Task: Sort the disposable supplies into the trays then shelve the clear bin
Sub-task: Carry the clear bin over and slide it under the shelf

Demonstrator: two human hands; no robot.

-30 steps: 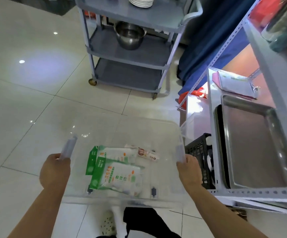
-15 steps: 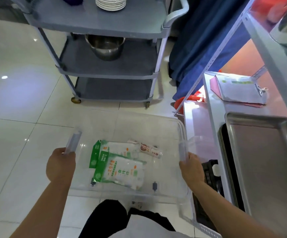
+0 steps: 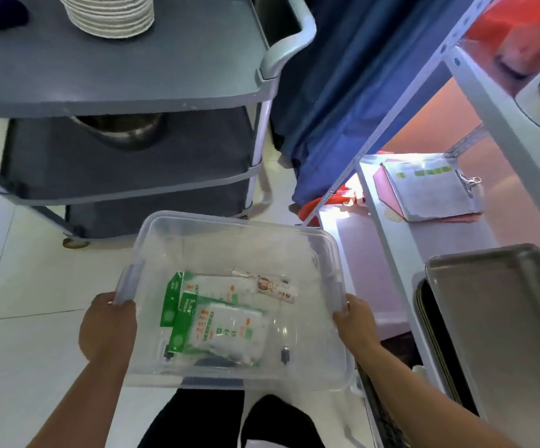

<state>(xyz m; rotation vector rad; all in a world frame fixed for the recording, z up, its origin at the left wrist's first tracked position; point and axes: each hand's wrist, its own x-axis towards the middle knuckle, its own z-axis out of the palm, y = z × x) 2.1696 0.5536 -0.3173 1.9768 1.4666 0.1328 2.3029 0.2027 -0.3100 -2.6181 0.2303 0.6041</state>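
Clear bin (image 3: 236, 236) held level above the floor (image 3: 32, 286): left hand (image 3: 108, 324) and right hand (image 3: 354, 321) each clamped on a side rim, I judge to keep green packets (image 3: 223, 328) flat inside. Steel tray (image 3: 504, 334) sits right, on shelf (image 3: 449, 237).

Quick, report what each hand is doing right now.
Left hand: closed, gripping the left side of the clear bin.
Right hand: closed, gripping the right side of the same bin.
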